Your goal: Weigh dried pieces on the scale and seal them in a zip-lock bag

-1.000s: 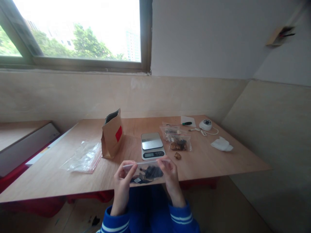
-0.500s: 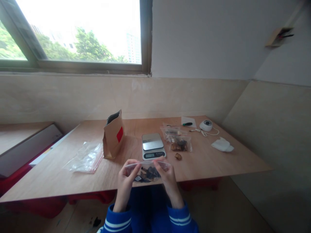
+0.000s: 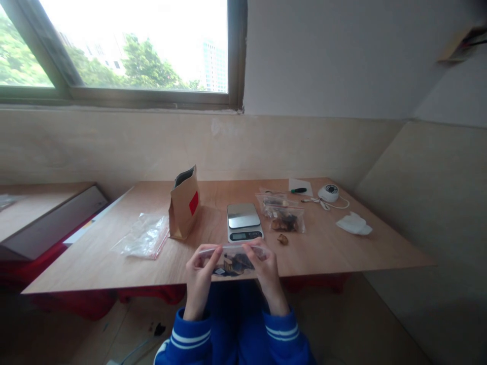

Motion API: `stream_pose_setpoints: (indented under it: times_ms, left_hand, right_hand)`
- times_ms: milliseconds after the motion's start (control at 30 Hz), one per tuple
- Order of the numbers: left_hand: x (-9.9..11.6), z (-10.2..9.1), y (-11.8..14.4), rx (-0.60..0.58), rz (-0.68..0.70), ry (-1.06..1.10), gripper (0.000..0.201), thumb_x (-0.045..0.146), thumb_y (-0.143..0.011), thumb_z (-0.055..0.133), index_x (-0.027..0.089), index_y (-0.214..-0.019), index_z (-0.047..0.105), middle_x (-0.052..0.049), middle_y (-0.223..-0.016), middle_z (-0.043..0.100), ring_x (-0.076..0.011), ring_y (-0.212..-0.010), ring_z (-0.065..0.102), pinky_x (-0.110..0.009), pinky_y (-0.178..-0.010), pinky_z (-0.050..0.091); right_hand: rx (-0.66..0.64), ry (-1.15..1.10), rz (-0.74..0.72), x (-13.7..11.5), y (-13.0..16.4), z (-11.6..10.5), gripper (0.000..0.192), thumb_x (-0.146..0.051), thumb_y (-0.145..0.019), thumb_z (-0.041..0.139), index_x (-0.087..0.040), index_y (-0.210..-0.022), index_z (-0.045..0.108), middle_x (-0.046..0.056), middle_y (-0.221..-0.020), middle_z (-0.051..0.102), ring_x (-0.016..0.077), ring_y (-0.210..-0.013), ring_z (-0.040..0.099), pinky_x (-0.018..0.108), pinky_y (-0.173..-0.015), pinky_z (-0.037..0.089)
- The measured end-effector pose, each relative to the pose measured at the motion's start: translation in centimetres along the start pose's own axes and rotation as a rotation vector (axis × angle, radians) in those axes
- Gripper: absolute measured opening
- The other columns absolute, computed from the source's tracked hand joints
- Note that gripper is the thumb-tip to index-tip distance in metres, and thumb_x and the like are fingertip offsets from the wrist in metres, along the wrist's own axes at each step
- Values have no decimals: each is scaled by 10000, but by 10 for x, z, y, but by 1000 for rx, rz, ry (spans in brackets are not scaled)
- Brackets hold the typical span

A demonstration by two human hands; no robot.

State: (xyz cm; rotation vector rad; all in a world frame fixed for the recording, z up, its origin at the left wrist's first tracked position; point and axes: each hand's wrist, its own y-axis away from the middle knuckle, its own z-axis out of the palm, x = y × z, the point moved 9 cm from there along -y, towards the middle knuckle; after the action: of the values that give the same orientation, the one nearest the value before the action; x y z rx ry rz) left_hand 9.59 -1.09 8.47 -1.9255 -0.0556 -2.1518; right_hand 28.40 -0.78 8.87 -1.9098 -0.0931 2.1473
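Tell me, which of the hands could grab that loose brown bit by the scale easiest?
Probably the right hand: the brown piece lies on the table just beyond it, right of the scale. The left hand is farther; both hold the small bag.

Two hands, the left hand [image 3: 200, 271] and the right hand [image 3: 266, 268], pinch one clear bag [image 3: 233, 262] at the table's [image 3: 114, 258] near edge. On the table: one scale [image 3: 244, 222], one brown paper bag [image 3: 184, 203], two filled clear bags [image 3: 283, 214], one pile of empty bags [image 3: 142, 235] toward the left edge, one loose brown piece [image 3: 282, 239], one green pen [image 3: 299, 190], one round white device [image 3: 328, 192] near the far right corner, one white wad [image 3: 353, 223].
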Motion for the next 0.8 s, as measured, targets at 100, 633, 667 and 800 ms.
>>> stream_pose_setpoints:
  times_ms: [100,633,667,800]
  left_hand:
    - [-7,1,-1,-41,-63,66,245,382,-730,719,170,-840,662,1,-746,650,-133,-695,627,-195,-586,503]
    - [7,11,3,-143,10,-101,238,383,-731,710,147,-750,678,-30,-728,637,-161,-666,619,-231,-588,498]
    - [7,10,4,-128,10,-99,238,383,-734,708,149,-758,675,-27,-725,639,-161,-668,623,-232,-597,501]
    - [6,9,5,-84,15,-87,235,385,-743,703,155,-780,670,-24,-737,647,-165,-698,633,-231,-624,502]
  right_hand:
    - [-88,-49,62,5,1,6,219,-402,-815,659,-191,-770,619,-19,-714,582,126,-687,574,215,-646,456]
    - [-71,78,-7,-3,3,11,237,-411,-780,677,-187,-704,659,9,-702,624,165,-691,602,263,-663,491]
    - [-50,93,-26,-5,3,11,235,-404,-783,676,-186,-698,658,11,-705,622,167,-701,602,265,-672,491]
    - [-71,52,9,-4,4,13,234,-414,-791,668,-187,-738,655,8,-723,631,173,-718,623,266,-676,501]
